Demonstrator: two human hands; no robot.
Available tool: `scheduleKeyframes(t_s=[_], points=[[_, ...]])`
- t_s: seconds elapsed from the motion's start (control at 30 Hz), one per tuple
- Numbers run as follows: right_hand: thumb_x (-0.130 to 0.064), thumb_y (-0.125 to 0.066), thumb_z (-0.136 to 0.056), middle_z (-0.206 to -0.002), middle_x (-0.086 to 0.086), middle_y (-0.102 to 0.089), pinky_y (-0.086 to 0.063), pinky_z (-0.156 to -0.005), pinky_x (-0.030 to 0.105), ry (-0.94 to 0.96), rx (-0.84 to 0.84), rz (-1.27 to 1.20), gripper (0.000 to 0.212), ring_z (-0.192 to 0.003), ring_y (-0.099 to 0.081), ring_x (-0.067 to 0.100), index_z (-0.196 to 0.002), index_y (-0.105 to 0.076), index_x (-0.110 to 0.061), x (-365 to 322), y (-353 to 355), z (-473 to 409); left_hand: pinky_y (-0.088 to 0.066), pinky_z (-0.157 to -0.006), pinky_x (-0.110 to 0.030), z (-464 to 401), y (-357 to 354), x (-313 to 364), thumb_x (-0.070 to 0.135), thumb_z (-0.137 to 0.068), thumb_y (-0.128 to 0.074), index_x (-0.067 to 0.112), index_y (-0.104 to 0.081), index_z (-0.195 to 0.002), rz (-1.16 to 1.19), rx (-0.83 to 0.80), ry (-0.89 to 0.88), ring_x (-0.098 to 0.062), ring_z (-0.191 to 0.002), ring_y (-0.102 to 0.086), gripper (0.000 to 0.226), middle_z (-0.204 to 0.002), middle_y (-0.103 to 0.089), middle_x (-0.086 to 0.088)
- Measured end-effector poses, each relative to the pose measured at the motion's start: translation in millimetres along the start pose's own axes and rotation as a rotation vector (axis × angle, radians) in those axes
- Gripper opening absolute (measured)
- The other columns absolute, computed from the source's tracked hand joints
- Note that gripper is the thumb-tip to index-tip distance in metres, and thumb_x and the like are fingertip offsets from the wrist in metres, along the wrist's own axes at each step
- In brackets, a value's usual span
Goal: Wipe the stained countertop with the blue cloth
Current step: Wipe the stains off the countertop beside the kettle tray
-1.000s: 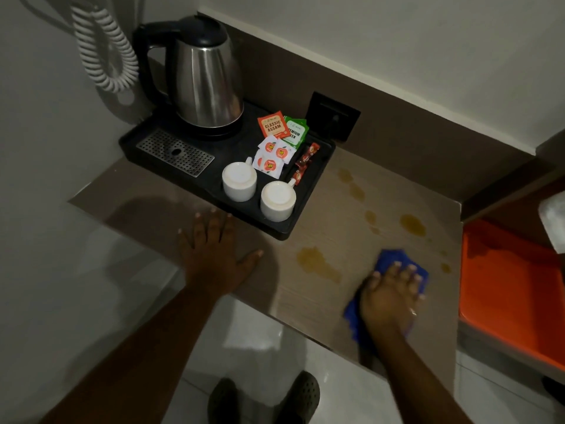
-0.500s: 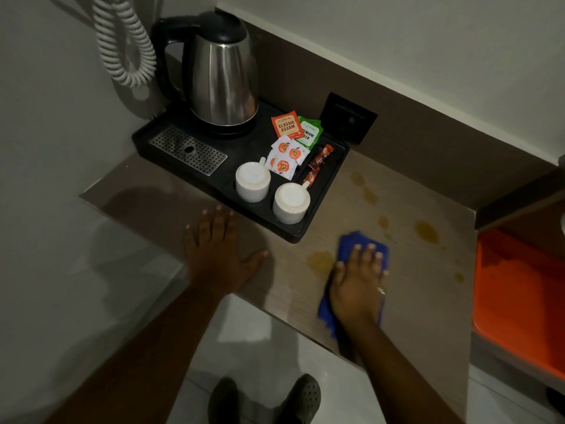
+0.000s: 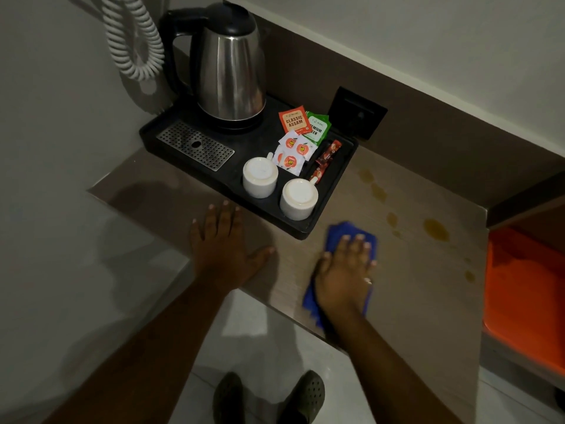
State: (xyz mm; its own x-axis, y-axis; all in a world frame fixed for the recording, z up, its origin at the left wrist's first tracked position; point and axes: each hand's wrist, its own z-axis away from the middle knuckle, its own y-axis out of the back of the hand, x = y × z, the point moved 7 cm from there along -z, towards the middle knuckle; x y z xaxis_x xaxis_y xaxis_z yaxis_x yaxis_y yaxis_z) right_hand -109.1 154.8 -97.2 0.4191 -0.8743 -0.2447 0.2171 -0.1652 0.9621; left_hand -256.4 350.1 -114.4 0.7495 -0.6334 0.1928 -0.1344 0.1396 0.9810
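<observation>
fingers (image 3: 354, 244) of the right hand (image 3: 344, 276) spread flat, pressing the blue cloth (image 3: 337, 235) onto the bench (image 3: 412, 301) just beside the black tray (image 3: 333, 185) corner, arm stretched forward. left hand (image 3: 224, 249) lies palm down, fingers wide, holding nothing. brown stains (image 3: 435, 229) sit right of the cloth.

The right hand (image 3: 344, 272) lies flat over most of the blue cloth (image 3: 339, 235), whose outline smears into blur. Whatever marks the bench (image 3: 412, 301) beneath them cannot be seen. The coiled cord (image 3: 134, 41) runs off the top edge, and the orange surface (image 3: 526, 295) off the right.
</observation>
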Motion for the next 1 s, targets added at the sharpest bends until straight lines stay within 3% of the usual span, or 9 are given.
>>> scheduleKeyframes(t_s=[0.13, 0.2, 0.37, 0.47, 0.53, 0.67, 0.83, 0.9, 1.0], points=[[-0.051, -0.014, -0.097, -0.159, -0.001, 0.001, -0.002, -0.120, 0.044, 0.653, -0.189, 0.175, 0.059, -0.148, 0.005, 0.019, -0.150, -0.002, -0.027, 10.2, -5.1, 43.6, -0.015, -0.114, -0.063, 1.1, 1.4, 1.1, 0.090, -0.071, -0.026, 0.015, -0.021, -0.152, -0.010, 0.006, -0.003, -0.038, -0.147, -0.017, 0.111, -0.162, -0.021, -0.015], [-0.052, -0.013, -0.097, -0.159, -0.001, -0.005, -0.006, -0.121, 0.046, 0.741, -0.233, 0.191, 0.057, -0.148, -0.002, 0.019, -0.149, -0.006, -0.030, 55.1, 8.9, 40.7, -0.014, -0.114, -0.063, 1.4, 3.1, 0.6, 0.089, -0.071, -0.026, 0.015, -0.021, -0.153, 0.002, 0.002, -0.011, -0.038, -0.148, -0.016, 0.110, -0.163, -0.020, -0.015], [-0.043, -0.020, -0.096, -0.158, 0.010, -0.016, -0.010, -0.119, 0.049, 0.146, -0.016, 0.055, 0.060, -0.147, -0.010, 0.028, -0.148, -0.021, -0.014, 138.1, 46.4, 4.8, -0.014, -0.115, -0.064, 2.5, 4.4, 1.0, 0.088, -0.072, -0.026, 0.013, -0.018, -0.153, 0.000, -0.011, -0.015, -0.039, -0.149, -0.013, 0.111, -0.163, -0.016, -0.016], [-0.034, -0.028, -0.099, -0.159, 0.018, -0.011, -0.006, -0.118, 0.052, -0.424, 0.063, -0.028, 0.059, -0.147, -0.006, 0.035, -0.150, -0.017, -0.007, 105.3, 36.6, -1.5, -0.012, -0.116, -0.064, 1.9, 3.8, 2.3, 0.088, -0.072, -0.027, 0.013, -0.016, -0.154, 0.001, -0.031, -0.009, -0.038, -0.149, -0.010, 0.112, -0.164, -0.013, -0.015], [-0.033, -0.029, -0.099, -0.160, 0.020, -0.004, -0.001, -0.118, 0.052, -0.557, 0.035, -0.122, 0.061, -0.147, -0.001, 0.035, -0.150, -0.011, -0.004, 55.4, 24.9, -0.9, -0.012, -0.116, -0.063, 2.1, 5.3, 2.1, 0.088, -0.072, -0.026, 0.013, -0.015, -0.154, 0.002, -0.019, -0.007, -0.038, -0.149, -0.009, 0.112, -0.164, -0.013, -0.015], [-0.039, -0.022, -0.098, -0.161, 0.015, -0.002, 0.004, -0.117, 0.047, 0.004, 0.006, 0.009, 0.062, -0.148, 0.002, 0.031, -0.151, -0.007, -0.009, -34.1, -12.2, 22.2, -0.014, -0.115, -0.064, 3.7, 8.7, 4.8, 0.086, -0.072, -0.029, 0.011, -0.023, -0.152, -0.006, -0.009, -0.015, -0.039, -0.148, -0.015, 0.110, -0.162, -0.020, -0.017], [-0.048, -0.020, -0.098, -0.160, -0.001, 0.001, -0.002, -0.120, 0.046, 0.647, -0.171, 0.164, 0.059, -0.148, 0.008, 0.017, -0.151, -0.005, -0.026, 12.8, -7.6, 59.1, -0.017, -0.113, -0.066, 5.0, 13.6, 6.8, 0.084, -0.073, -0.031, 0.010, -0.030, -0.149, -0.023, 0.002, -0.026, -0.041, -0.146, -0.020, 0.107, -0.158, -0.029, -0.019], [-0.049, -0.021, -0.097, -0.159, -0.005, 0.000, -0.002, -0.120, 0.044, 0.601, -0.194, 0.144, 0.058, -0.148, 0.005, 0.015, -0.149, -0.005, -0.028, 72.8, 7.3, 55.9, -0.018, -0.112, -0.066, 5.8, 14.7, 7.1, 0.084, -0.074, -0.033, 0.009, -0.034, -0.147, -0.017, 0.012, -0.037, -0.042, -0.145, -0.023, 0.105, -0.157, -0.031, -0.021], [-0.051, -0.014, -0.093, -0.159, 0.000, -0.004, -0.002, -0.120, 0.043, 0.264, -0.104, 0.092, 0.061, -0.148, 0.001, 0.019, -0.149, -0.009, -0.024, 164.3, 39.2, 41.8, -0.017, -0.113, -0.066, 4.6, 11.8, 5.2, 0.086, -0.074, -0.030, 0.009, -0.031, -0.148, -0.024, -0.012, -0.038, -0.042, -0.145, -0.021, 0.106, -0.158, -0.027, -0.020]])
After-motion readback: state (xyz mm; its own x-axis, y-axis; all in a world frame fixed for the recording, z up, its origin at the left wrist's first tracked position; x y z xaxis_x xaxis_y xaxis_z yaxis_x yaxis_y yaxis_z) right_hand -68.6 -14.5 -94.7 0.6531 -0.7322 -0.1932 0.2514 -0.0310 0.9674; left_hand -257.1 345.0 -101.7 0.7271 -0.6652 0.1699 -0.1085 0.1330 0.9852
